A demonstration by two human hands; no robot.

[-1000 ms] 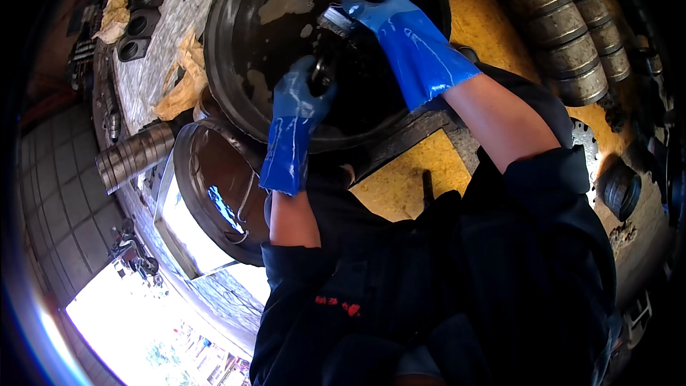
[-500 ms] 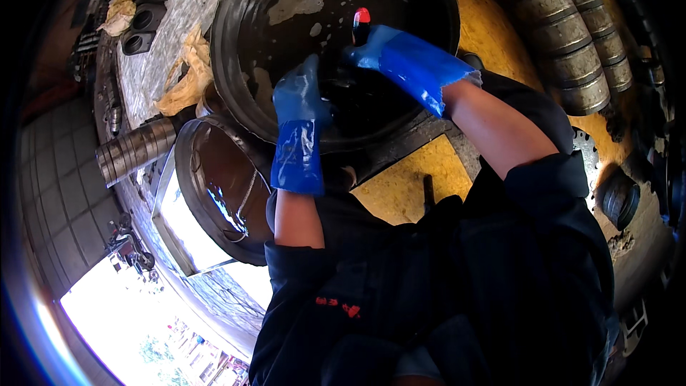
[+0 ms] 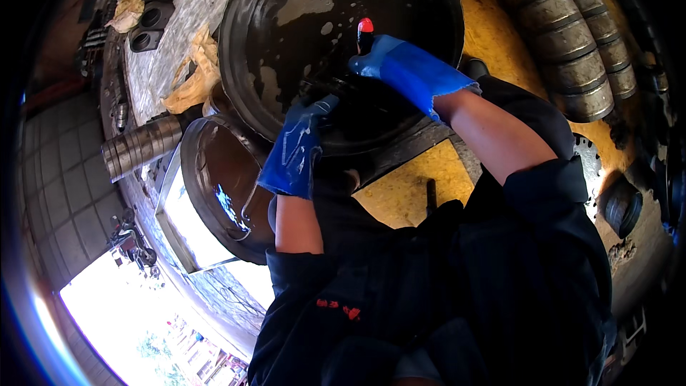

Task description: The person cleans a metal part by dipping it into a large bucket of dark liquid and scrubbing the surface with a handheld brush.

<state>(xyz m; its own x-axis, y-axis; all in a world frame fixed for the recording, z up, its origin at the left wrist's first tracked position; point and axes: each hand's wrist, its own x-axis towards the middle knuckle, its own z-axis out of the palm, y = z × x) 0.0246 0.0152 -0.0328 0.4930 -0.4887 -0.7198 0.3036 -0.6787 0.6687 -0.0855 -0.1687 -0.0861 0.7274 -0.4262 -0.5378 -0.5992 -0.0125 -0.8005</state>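
Just then, the left hand had drawn back toward the body and turned inward, perhaps offering another face of the dark part between both hands; shadow hid whether its fingers gripped it. Farther out, the right hand wrapped a red-tipped black handle over the round basin. Grooved cylinders lay beyond.

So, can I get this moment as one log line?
left blue-gloved hand: over wide round black basin, grip unclear | right blue-gloved hand: holds red-tipped black handle | nearby: crumpled tan sheet
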